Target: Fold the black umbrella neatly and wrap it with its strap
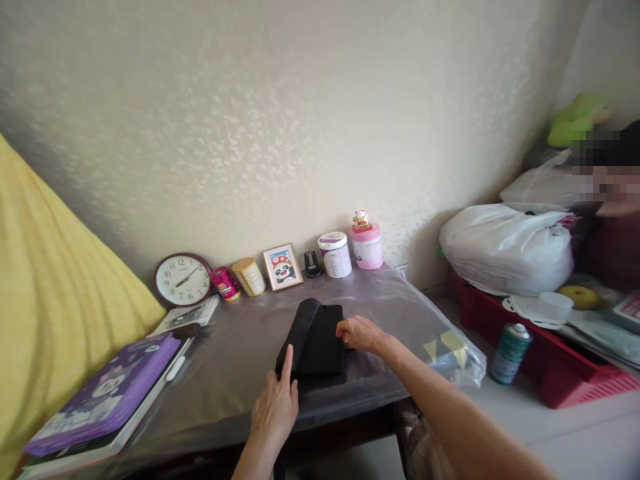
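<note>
- A black, flat, rectangular piece of soft-looking material [324, 343], with a thick fold along its left side, lies on a dark table under a glossy, clear plastic cover [240, 360], near the front edge.
- The left hand [276, 405] has its index finger stretched out onto the fold's near end, the other fingers bent; whether the thumb pinches the material from below I cannot tell from this angle.
- The right hand [361, 332] is mostly closed, fingers curled, fingertips nipping the right edge.
- Judging by its slack fold and dull surface, it should be light, pliant and hard to break, bending rather than holding a stiff shape.
- It would probably slide easily on the glossy plastic, so one side wants steadying.
- The best holds seem to be the thick left fold and the flat right edge, thumb beneath and fingers above.
</note>
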{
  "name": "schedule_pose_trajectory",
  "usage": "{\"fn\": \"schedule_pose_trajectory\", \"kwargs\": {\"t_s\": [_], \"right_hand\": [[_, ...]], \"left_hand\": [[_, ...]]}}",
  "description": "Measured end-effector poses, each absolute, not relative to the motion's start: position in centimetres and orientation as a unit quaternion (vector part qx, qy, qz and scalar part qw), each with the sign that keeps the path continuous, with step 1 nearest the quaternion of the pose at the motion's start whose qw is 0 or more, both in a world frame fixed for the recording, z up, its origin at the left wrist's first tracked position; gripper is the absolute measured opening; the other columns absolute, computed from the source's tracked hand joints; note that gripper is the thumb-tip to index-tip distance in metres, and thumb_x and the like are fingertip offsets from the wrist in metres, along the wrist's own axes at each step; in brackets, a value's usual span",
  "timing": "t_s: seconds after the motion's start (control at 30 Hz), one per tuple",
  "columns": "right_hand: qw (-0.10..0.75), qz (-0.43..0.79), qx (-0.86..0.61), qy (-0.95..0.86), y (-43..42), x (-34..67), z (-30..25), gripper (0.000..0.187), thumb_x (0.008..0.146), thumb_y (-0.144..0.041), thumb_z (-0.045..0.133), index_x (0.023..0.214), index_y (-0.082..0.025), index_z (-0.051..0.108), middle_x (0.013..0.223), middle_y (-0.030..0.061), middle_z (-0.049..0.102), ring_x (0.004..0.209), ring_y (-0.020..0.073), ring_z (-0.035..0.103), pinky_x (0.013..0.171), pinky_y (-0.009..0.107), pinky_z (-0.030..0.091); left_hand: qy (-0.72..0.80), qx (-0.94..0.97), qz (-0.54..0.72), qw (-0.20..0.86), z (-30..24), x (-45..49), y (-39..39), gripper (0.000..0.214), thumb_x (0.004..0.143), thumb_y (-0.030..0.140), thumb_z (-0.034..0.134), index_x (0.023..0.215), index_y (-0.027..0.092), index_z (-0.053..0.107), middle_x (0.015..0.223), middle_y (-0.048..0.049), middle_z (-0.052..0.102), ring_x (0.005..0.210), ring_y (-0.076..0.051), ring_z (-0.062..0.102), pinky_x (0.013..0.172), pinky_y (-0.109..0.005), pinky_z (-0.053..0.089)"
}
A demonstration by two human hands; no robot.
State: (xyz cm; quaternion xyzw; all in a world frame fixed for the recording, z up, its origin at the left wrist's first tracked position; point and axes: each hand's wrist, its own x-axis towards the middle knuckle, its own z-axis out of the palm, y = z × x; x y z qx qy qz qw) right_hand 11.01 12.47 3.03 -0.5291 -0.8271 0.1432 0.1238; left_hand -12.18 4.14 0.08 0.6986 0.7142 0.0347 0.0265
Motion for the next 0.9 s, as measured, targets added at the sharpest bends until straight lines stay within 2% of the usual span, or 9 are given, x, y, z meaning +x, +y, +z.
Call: {"fn": "schedule_pose_trajectory", "kwargs": {"t_s": [0.17, 0.27, 0.37, 0.47, 0.57, 0.63, 0.77, 0.83, 0.9], "right_hand": [[0.126, 0.137, -0.536, -0.824, 12.3, 11.3, 3.1, 0.034, 0.075, -0.011, 0.045, 0.093, -0.025, 0.07, 0.089, 0.0013, 0.071, 0.084, 0.016, 0.064, 0.07, 0.022, 0.043], [0.132, 0.127, -0.555, -0.811, 12.4, 11.5, 3.0, 0.031, 0.077, -0.014, 0.046, 0.093, -0.025, 0.07, 0.094, 0.0022, 0.071, 0.09, 0.017, 0.063, 0.075, 0.023, 0.043], [0.127, 0.123, -0.592, -0.786, 12.7, 12.1, 2.9, 0.031, 0.078, -0.014, 0.045, 0.094, -0.026, 0.069, 0.093, 0.0035, 0.071, 0.089, 0.0175, 0.064, 0.074, 0.024, 0.043], [0.127, 0.122, -0.626, -0.759, 13.2, 13.1, 2.6, 0.032, 0.078, -0.013, 0.044, 0.096, -0.025, 0.069, 0.094, 0.0055, 0.07, 0.089, 0.0191, 0.064, 0.071, 0.025, 0.043], [0.132, 0.129, -0.647, -0.74, 13.6, 14.2, 2.1, 0.034, 0.077, -0.011, 0.045, 0.096, -0.025, 0.069, 0.095, 0.0068, 0.07, 0.091, 0.0203, 0.064, 0.07, 0.025, 0.043], [0.135, 0.136, -0.658, -0.728, 13.7, 14.8, 1.9, 0.033, 0.076, -0.01, 0.046, 0.096, -0.024, 0.069, 0.095, 0.0081, 0.07, 0.091, 0.0211, 0.064, 0.069, 0.025, 0.043], [0.15, 0.151, -0.681, -0.701, 13.8, 15.7, 1.6, 0.034, 0.074, -0.007, 0.046, 0.094, -0.021, 0.069, 0.096, 0.0107, 0.069, 0.091, 0.023, 0.063, 0.067, 0.026, 0.043], [0.164, 0.161, -0.687, -0.689, 13.7, 16.0, 1.6, 0.031, 0.074, -0.007, 0.047, 0.091, -0.019, 0.069, 0.093, 0.0119, 0.069, 0.091, 0.0238, 0.063, 0.068, 0.027, 0.042], [0.185, 0.176, -0.686, -0.681, 13.5, 16.2, 1.7, 0.024, 0.075, -0.009, 0.049, 0.085, -0.017, 0.069, 0.089, 0.0122, 0.069, 0.089, 0.0242, 0.063, 0.068, 0.027, 0.042]], "left_hand": [[0.707, 0.707, 0.004, 0.021, -0.6, -12.7, 4.7, 0.07, 0.087, 0.015, 0.038, 0.143, 0.03, -0.002, 0.1, -0.0103, 0.057, 0.079, -0.021, 0.063, 0.062, -0.028, 0.04], [0.703, 0.706, 0.044, 0.071, -0.3, -13.5, 5.4, 0.072, 0.084, 0.014, 0.042, 0.144, 0.029, 0.004, 0.093, -0.0076, 0.061, 0.08, -0.021, 0.063, 0.063, -0.026, 0.039], [0.705, 0.663, 0.147, 0.205, 0.6, -14.4, 5.6, 0.071, 0.081, 0.02, 0.048, 0.143, 0.026, 0.014, 0.078, -0.0028, 0.063, 0.064, -0.016, 0.061, 0.056, -0.023, 0.039], [0.68, 0.577, 0.247, 0.38, 1.3, -15.1, 5.1, 0.069, 0.077, 0.033, 0.053, 0.138, 0.023, 0.022, 0.055, 0.0064, 0.052, 0.039, -0.011, 0.047, 0.042, -0.021, 0.035], [0.6, 0.557, 0.302, 0.489, 1.8, -15.4, 4.4, 0.057, 0.074, 0.044, 0.055, 0.123, 0.02, 0.038, 0.05, 0.0101, 0.044, 0.035, -0.009, 0.04, 0.037, -0.02, 0.033], [0.595, 0.589, 0.3, 0.457, 2.1, -15.4, 4.1, 0.047, 0.074, 0.043, 0.054, 0.114, 0.019, 0.044, 0.05, 0.0096, 0.045, 0.034, -0.009, 0.039, 0.038, -0.02, 0.032], [0.65, 0.654, 0.304, 0.238, 3.0, -14.8, 4.1, 0.047, 0.066, 0.025, 0.06, 0.111, 0.023, 0.049, 0.06, 0.005, 0.057, 0.041, -0.01, 0.049, 0.044, -0.02, 0.032], [0.64, 0.644, 0.324, 0.268, 3.6, -14.2, 4.0, 0.043, 0.066, 0.024, 0.059, 0.108, 0.023, 0.05, 0.057, 0.0063, 0.056, 0.04, -0.01, 0.048, 0.044, -0.02, 0.032], [0.601, 0.602, 0.345, 0.398, 4.3, -13.7, 3.8, 0.027, 0.07, 0.029, 0.057, 0.095, 0.021, 0.052, 0.044, 0.0097, 0.047, 0.033, -0.009, 0.04, 0.04, -0.019, 0.03]]}}
